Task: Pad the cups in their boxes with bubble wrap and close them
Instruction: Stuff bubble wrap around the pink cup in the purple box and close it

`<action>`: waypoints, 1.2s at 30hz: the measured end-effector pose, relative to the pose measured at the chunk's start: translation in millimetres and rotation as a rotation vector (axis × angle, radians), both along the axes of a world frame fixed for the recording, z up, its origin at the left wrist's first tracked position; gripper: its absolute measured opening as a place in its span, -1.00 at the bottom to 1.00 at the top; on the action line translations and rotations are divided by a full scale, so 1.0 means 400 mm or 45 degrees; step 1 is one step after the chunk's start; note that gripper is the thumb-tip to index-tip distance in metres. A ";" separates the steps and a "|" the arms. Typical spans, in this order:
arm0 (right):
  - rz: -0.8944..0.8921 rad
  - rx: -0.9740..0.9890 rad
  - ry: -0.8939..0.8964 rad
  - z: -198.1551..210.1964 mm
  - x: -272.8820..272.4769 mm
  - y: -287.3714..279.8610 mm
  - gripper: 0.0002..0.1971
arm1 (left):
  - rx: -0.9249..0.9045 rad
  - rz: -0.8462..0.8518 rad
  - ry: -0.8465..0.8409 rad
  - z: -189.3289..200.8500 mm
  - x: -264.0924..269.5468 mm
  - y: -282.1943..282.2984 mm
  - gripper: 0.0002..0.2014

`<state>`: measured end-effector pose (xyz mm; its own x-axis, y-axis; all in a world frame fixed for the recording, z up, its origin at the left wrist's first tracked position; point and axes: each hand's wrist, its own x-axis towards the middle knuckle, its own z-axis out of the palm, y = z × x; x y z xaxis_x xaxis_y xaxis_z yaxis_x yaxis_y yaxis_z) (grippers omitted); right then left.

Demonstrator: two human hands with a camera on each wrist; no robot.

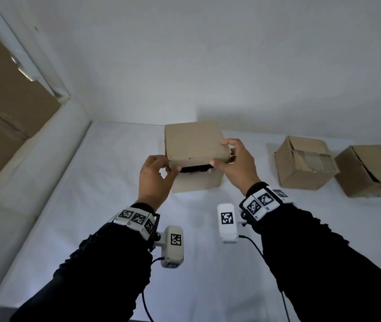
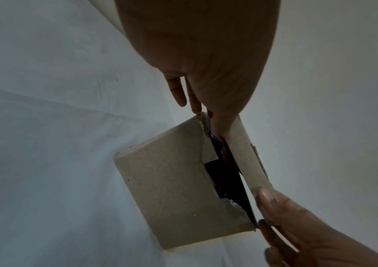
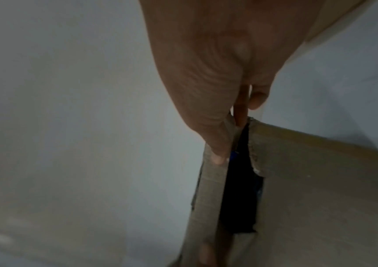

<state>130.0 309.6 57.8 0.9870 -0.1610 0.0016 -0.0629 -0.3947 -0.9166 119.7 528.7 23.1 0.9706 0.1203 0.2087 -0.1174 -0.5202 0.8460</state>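
A small cardboard box [image 1: 198, 182] stands mid-table on a white cloth. Its top lid [image 1: 194, 142] is lowered almost flat, leaving a dark slit [image 1: 196, 168] along the front. My left hand [image 1: 168, 163] pinches the lid's front left corner, and my right hand [image 1: 222, 154] pinches the front right corner. In the left wrist view the left hand [image 2: 215, 119] holds the lid flap [image 2: 249, 157] beside the box [image 2: 167, 189]. The right wrist view shows my right hand [image 3: 231, 137] holding the flap [image 3: 208, 189]. What lies inside is dark and hidden.
Two more cardboard boxes stand to the right, one [image 1: 305, 163] with folded flaps and another [image 1: 370, 170] near the table's right edge. A white wall [image 1: 208, 66] rises right behind the boxes. A white ledge [image 1: 34, 159] runs along the left.
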 end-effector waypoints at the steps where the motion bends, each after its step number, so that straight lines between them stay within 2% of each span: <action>1: -0.001 -0.131 -0.082 -0.011 0.003 -0.002 -0.51 | 0.001 0.028 -0.003 0.000 0.002 0.002 -0.78; 3: 0.016 -0.282 -0.181 -0.029 0.009 -0.011 -0.63 | -0.030 0.073 -0.012 0.006 0.005 0.007 -0.67; 5: 0.056 -0.378 -0.227 -0.050 0.012 -0.028 -0.65 | 0.031 0.060 -0.064 0.013 0.009 0.009 -0.59; 8: 0.105 -0.523 -0.345 -0.069 0.010 -0.053 -0.62 | 0.234 0.005 -0.171 0.015 0.011 0.017 -0.75; 10: 0.099 -0.515 -0.395 -0.071 0.005 -0.057 -0.65 | 0.322 -0.032 -0.235 0.004 0.013 0.030 -0.80; 15: 0.096 -0.314 -0.409 -0.059 -0.001 -0.062 -0.79 | 0.509 -0.074 -0.405 -0.017 0.013 0.054 -0.77; 20: 0.109 -0.258 -0.373 -0.057 -0.005 -0.080 -0.84 | 0.445 -0.053 -0.457 -0.011 0.013 0.052 -0.76; 25: 0.123 -0.367 -0.420 -0.061 0.004 -0.089 -0.91 | 0.551 -0.062 -0.473 -0.004 0.012 0.042 -0.79; 30: 0.137 -0.623 -0.561 -0.086 -0.008 -0.093 -0.97 | 0.738 -0.033 -0.614 -0.034 0.011 0.048 -0.87; 33: 0.164 -0.818 -0.658 -0.101 -0.025 -0.093 -0.93 | 0.810 -0.118 -0.527 -0.058 -0.005 0.057 -0.74; 36: 0.219 -0.910 -0.668 -0.103 -0.021 -0.087 -0.83 | 0.734 -0.166 -0.299 -0.075 -0.010 0.050 -0.69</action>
